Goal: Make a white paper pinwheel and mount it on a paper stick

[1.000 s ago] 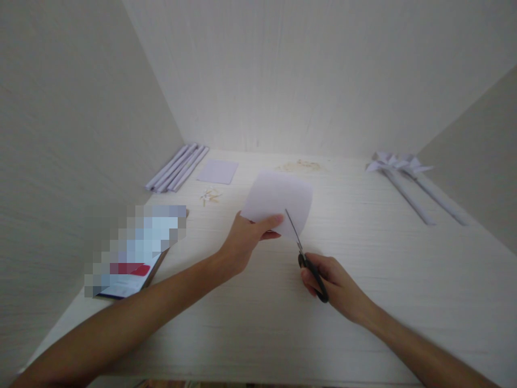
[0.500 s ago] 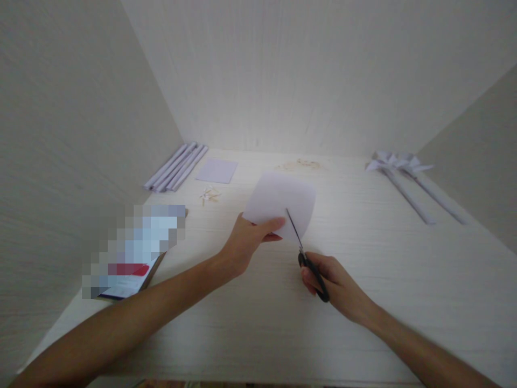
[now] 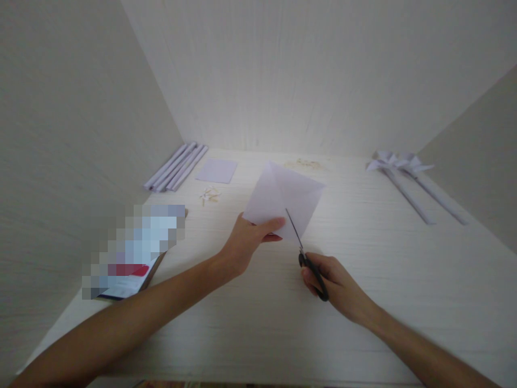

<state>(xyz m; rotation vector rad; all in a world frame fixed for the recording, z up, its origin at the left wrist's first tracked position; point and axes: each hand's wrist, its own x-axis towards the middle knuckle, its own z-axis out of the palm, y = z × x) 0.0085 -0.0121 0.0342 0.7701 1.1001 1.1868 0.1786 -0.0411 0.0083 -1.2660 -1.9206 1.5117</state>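
Observation:
A pale lilac square sheet of paper [image 3: 278,194] with diagonal creases is held above the table. My left hand [image 3: 252,237] pinches its near left part, thumb on top and fingers underneath. My right hand [image 3: 327,280] grips black-handled scissors [image 3: 313,272], their blades pointing away from me and lying along the paper from its near corner toward the middle. The lower blade is hidden by the sheet, so I cannot tell how far apart the blades are.
Rolled paper sticks [image 3: 177,167] lie at the back left beside a flat paper square [image 3: 217,170] and a small pile of thin sticks [image 3: 210,195]. A blurred tablet or phone [image 3: 133,258] lies left. Two paper pinwheels [image 3: 407,188] lie at the right.
The far side of the paper, curled over before, has sprung out flatter, showing its corners and creases. Both hands and the scissors have hardly moved.

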